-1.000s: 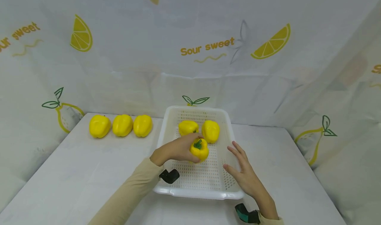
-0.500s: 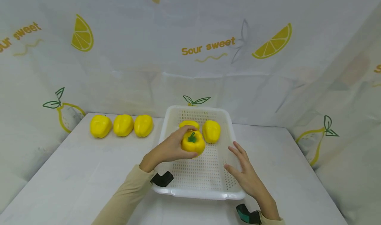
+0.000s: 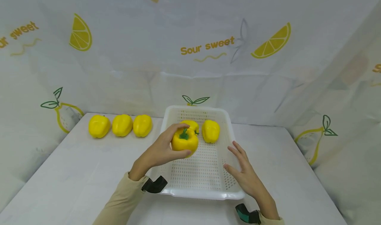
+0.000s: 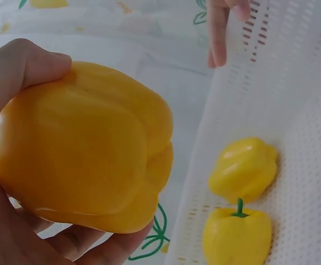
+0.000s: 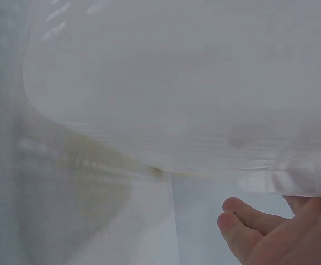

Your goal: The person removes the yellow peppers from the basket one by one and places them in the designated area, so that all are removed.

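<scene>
My left hand (image 3: 162, 149) grips a yellow bell pepper (image 3: 185, 144) with a green stem, thumb and fingers curled round its sides. It is held up over the left part of a white perforated plastic basket (image 3: 202, 194). In the left wrist view the held pepper (image 4: 83, 149) fills the hand. Inside the basket lie two more yellow peppers: one at the right (image 3: 211, 131), the other (image 3: 191, 123) partly hidden behind the held one. My right hand (image 3: 247, 177) is at the basket's right side, fingers spread and loosely bent, gripping nothing; whether it touches the rim is unclear.
Three yellow bell peppers (image 3: 122, 125) stand in a row at the back left of the white table (image 3: 83, 172), left of the basket. Behind the table hangs a white curtain (image 3: 134, 83) with lemon prints.
My left hand has lifted the bell pepper from the middle of the basket and brought it leftward. The right hand and the other peppers stay in place.
</scene>
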A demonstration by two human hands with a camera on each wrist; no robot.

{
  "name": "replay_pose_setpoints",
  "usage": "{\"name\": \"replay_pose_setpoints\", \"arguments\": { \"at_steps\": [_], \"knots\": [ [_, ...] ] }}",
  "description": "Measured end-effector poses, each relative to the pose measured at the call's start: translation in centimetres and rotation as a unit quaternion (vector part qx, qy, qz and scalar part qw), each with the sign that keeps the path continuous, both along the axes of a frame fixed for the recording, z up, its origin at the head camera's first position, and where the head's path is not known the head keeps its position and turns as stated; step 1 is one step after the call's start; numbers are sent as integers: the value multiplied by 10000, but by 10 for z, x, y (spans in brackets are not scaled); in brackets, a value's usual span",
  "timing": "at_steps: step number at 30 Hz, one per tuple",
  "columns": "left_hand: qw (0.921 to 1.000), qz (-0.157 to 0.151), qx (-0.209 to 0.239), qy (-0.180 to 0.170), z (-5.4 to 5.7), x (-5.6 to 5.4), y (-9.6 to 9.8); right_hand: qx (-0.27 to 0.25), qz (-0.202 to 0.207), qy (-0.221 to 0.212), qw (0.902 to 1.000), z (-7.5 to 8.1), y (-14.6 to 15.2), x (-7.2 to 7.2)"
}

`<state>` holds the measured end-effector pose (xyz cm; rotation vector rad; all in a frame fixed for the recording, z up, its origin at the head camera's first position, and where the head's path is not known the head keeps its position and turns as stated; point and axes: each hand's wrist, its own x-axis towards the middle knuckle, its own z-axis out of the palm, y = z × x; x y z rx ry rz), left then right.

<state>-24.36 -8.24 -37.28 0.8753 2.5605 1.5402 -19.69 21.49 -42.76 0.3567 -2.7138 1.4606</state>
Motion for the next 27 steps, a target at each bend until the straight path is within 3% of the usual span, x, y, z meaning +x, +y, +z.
{"name": "replay_pose_setpoints", "arguments": {
  "at_steps": [10, 17, 27],
  "knots": [
    [9988, 313, 260, 269, 0, 10, -13, 81, 19, 44, 10000, 0, 0, 0],
    [9963, 586, 627, 79, -2, 14, -28, 62, 15, 11, 10000, 0, 0, 0],
    [9922, 1069, 517, 383, -5, 15, -51, 119, -7, 63, 9999, 0, 0, 0]
  ]
}}
